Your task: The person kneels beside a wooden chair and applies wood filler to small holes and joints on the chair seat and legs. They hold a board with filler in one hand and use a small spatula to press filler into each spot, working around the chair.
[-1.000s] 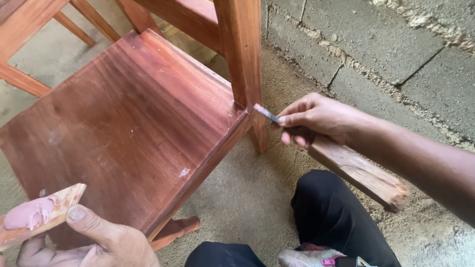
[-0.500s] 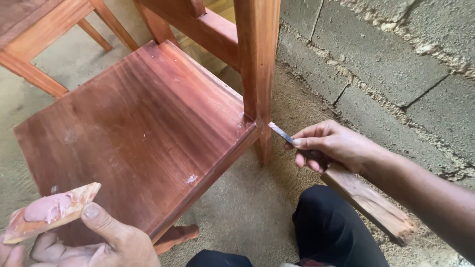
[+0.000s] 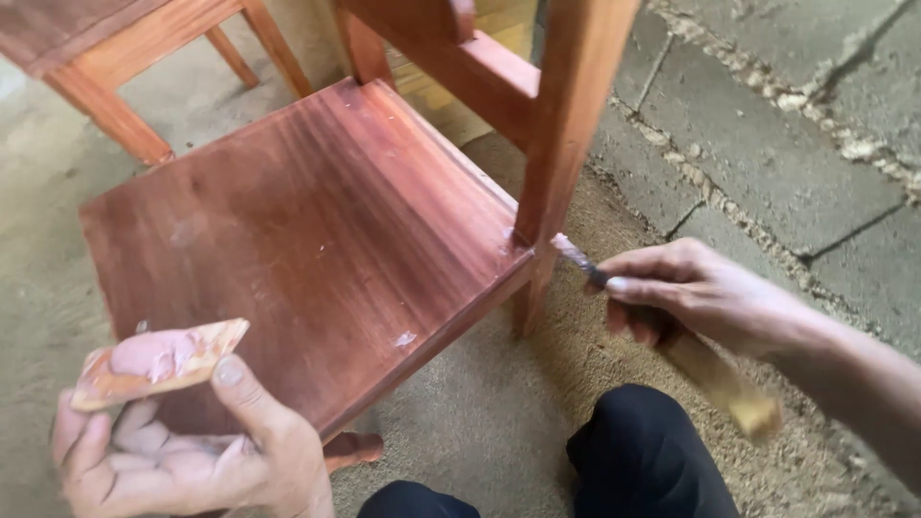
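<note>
right hand (image 3: 696, 288) pinches a putty knife (image 3: 614, 288), tip at the chair (image 3: 317, 240) leg joint, 3 o'clock of the seat. left hand (image 3: 182, 451) grips a filler-loaded wood scrap (image 3: 158, 360) at 7 o'clock. filling step, it seems; next calls for pressing paste into the seam.

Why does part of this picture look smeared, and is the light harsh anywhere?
Head view: the wooden handle below the right hand is motion-blurred, and the blade tip is slightly soft; the chair seat and the putty-smeared wood scrap in the left hand are sharper. The light is soft and even, with no glare or hard shadows.
</note>
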